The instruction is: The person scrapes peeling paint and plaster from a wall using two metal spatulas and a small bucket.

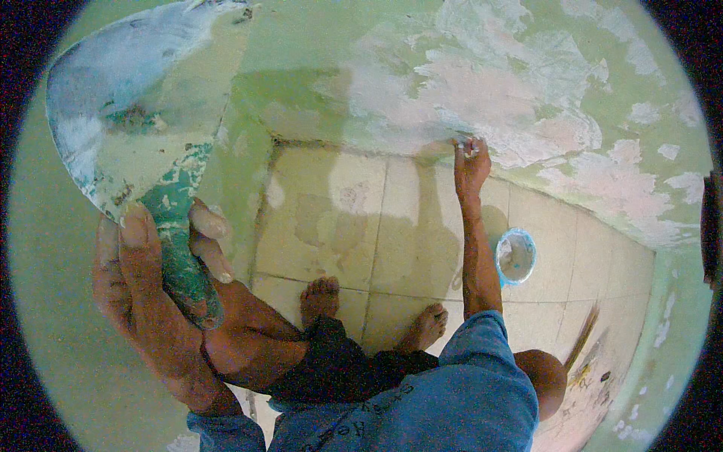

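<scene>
Close to the camera on the left, my left hand [144, 271] grips the green, worn handle of a wide putty knife [158, 107]. Whitish filler smears the blade, which points upward. My right hand [473, 166] reaches forward to the foot of the green wall [299, 34], its fingers bent against the surface. Something whitish shows at those fingertips, too small to tell whether it is filler or a tool. Around and above that hand, pale pinkish-white filler patches [474, 85] cover the wall.
Beside my right forearm, a small blue-rimmed bucket [515, 257] with whitish material inside stands on the tiled floor [418, 265]. My bare feet [319, 299] are below. A thin stick [582, 339] and debris lie at the right. Walls meet at corners on both sides.
</scene>
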{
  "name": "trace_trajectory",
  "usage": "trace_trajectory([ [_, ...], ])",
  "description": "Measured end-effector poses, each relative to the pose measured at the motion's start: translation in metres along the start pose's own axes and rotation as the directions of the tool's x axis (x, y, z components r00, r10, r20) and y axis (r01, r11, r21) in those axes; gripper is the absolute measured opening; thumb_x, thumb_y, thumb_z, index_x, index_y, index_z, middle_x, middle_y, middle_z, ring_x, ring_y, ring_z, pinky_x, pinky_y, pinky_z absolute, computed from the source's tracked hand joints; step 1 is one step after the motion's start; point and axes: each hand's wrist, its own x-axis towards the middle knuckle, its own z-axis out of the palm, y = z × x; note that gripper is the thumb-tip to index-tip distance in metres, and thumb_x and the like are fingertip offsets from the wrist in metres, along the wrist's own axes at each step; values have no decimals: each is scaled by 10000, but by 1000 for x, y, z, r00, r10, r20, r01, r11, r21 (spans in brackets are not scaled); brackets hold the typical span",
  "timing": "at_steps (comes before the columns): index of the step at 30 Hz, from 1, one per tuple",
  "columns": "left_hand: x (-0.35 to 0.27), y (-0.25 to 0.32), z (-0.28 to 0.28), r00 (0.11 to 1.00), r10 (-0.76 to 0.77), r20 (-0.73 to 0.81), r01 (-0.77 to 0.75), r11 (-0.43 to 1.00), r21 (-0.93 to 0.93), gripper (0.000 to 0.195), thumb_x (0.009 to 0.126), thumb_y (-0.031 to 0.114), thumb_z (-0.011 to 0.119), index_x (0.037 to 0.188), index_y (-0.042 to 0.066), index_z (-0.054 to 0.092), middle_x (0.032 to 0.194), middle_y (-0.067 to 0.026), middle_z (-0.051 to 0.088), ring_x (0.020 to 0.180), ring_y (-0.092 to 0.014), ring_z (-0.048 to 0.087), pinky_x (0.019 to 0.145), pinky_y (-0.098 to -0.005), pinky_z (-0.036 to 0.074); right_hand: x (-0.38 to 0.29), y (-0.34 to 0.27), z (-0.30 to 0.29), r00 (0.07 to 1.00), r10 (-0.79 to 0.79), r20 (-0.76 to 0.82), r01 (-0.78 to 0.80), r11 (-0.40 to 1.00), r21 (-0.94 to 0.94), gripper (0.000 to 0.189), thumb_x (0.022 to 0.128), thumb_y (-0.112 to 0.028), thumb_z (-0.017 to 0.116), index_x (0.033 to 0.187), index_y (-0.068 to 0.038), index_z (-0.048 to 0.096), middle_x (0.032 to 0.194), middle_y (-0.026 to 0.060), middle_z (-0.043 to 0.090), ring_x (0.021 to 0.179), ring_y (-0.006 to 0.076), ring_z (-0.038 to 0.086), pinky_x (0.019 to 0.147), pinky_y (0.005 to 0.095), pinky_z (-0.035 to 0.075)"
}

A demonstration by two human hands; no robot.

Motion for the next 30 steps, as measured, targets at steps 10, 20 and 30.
trace_trajectory([
  [10, 2, 10, -10, 1000, -1, -14, 1, 999, 38, 230, 966, 186, 503, 1009, -24, 586, 759, -107, 645, 494, -123, 538, 438, -220, 387, -7, -16, -26, 952, 281, 120, -305, 885, 351, 126, 828, -102, 682, 842, -21, 586, 802, 86, 589, 708, 163, 512, 659, 337, 442],
  [20, -3, -2, -4, 998, 23, -57, -23, 1000, -7, 218, 948, 175, 539, 1029, -16, 604, 788, -52, 638, 535, -72, 517, 467, -204, 384, -10, -51, 36, 986, -76, 149, 84, 995, -52, 180, 779, -84, 716, 885, -47, 575, 883, 145, 602, 811, 346, 600, 705, 407, 486],
  [30, -1, 7, -4, 999, -28, 43, 27, 999, 37, 323, 972, 284, 456, 1023, -3, 596, 785, -102, 640, 537, -142, 537, 481, -251, 411, 33, -30, -27, 1000, 13, 9, -13, 1000, -5, 167, 796, -115, 719, 831, -27, 581, 727, 89, 554, 666, 182, 523, 630, 325, 440],
])
